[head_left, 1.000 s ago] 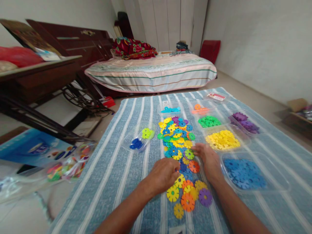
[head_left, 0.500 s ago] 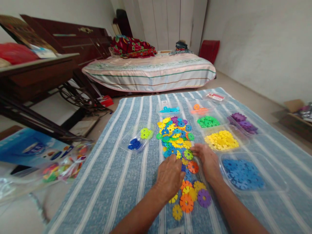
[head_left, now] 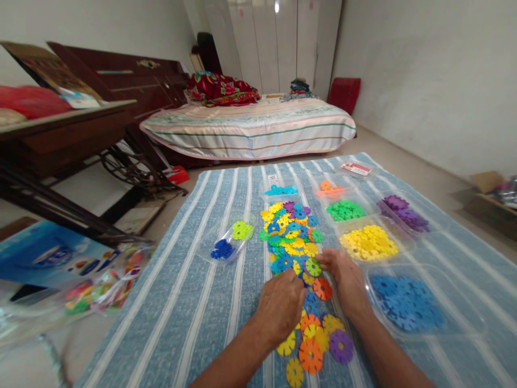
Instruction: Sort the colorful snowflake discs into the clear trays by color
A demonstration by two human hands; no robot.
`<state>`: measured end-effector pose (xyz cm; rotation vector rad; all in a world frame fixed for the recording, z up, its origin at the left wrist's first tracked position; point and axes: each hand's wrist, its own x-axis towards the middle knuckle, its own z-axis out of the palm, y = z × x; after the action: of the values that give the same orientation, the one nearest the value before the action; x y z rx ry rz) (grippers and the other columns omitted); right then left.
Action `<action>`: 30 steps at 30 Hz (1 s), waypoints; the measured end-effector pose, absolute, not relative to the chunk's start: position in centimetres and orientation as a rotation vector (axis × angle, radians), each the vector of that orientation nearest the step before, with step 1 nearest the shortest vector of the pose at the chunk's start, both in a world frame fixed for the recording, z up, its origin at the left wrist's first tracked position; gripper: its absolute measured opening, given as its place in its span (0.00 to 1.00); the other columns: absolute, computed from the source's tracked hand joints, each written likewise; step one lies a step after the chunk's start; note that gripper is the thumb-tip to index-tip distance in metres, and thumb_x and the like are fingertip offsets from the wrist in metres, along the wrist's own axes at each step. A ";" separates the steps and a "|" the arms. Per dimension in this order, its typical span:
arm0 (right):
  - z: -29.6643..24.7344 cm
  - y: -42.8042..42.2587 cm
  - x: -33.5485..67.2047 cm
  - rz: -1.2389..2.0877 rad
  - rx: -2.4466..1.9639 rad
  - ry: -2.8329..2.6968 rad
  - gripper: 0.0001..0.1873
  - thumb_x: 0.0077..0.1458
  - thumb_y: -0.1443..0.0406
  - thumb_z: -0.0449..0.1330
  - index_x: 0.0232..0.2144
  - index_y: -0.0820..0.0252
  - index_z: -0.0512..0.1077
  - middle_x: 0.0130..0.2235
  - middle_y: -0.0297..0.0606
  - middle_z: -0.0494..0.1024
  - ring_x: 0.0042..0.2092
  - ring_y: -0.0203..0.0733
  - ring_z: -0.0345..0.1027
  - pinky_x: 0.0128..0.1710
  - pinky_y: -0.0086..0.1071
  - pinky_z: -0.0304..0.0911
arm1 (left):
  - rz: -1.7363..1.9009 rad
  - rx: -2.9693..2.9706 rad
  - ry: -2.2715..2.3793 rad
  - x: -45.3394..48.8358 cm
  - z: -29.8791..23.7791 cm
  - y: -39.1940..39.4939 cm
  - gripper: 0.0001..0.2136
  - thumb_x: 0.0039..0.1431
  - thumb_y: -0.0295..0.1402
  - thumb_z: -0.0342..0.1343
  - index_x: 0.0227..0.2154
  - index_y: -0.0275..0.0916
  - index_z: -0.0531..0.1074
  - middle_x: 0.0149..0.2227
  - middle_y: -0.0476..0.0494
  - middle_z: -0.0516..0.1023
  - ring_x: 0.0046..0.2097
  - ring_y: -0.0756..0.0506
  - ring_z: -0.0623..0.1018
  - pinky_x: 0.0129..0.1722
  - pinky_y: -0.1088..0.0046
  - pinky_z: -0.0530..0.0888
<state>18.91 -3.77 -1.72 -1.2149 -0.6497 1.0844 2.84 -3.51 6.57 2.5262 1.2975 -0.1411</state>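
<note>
Striped-cloth counter [head_left: 161, 323], clear tubs along both sides, a long spread of loose toy discs [head_left: 297, 245] down the middle, two bare hands at its nearer half.
Bare cloth runs wide from the spread to the counter's left edge, broken by the two-colour tub [head_left: 207, 249]; on the right, the blue-disc tub [head_left: 462, 302] leaves only a narrow strip beside the wrist. The right hand [head_left: 345, 277] is loosely open, fingertips at the rim of a lime disc [head_left: 313, 267]; the left hand [head_left: 283, 302] is curled narrow over the discs, its grip hidden, so I cannot tell if it holds one. Since a second ago it has moved farther over the spread, covering a yellow disc then visible; the right has hardly shifted.
</note>
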 end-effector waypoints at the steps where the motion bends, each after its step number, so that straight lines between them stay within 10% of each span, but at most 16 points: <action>1: -1.7 -3.8 18.9 1.080 -1.217 -0.648 0.26 0.51 0.44 0.53 0.36 0.58 0.74 0.35 0.41 0.79 0.39 0.45 0.72 0.42 0.39 0.64 | -0.136 2.514 1.301 2.7 6.7 -3.4 0.13 0.62 0.33 0.40 0.32 0.39 0.70 0.36 0.42 0.74 0.39 0.45 0.74 0.39 0.69 0.69; 15: -1.4 -4.0 18.9 1.112 -1.227 -0.621 0.27 0.49 0.43 0.54 0.36 0.58 0.74 0.34 0.41 0.79 0.40 0.46 0.71 0.42 0.40 0.63 | 0.302 2.380 1.818 -3.0 10.8 0.9 0.14 0.61 0.35 0.40 0.30 0.38 0.70 0.33 0.44 0.76 0.36 0.47 0.74 0.37 0.74 0.66; 30: -1.0 -3.9 18.9 1.081 -1.242 -0.634 0.27 0.48 0.43 0.54 0.34 0.58 0.74 0.33 0.42 0.80 0.38 0.45 0.72 0.40 0.39 0.64 | -0.357 2.321 2.007 -7.0 13.2 5.5 0.12 0.55 0.37 0.47 0.27 0.40 0.74 0.33 0.42 0.77 0.36 0.42 0.75 0.32 0.71 0.65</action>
<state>18.92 -3.85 -1.04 -1.2418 -0.6343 1.0811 -6.99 5.49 13.15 2.3211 2.0072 -0.3566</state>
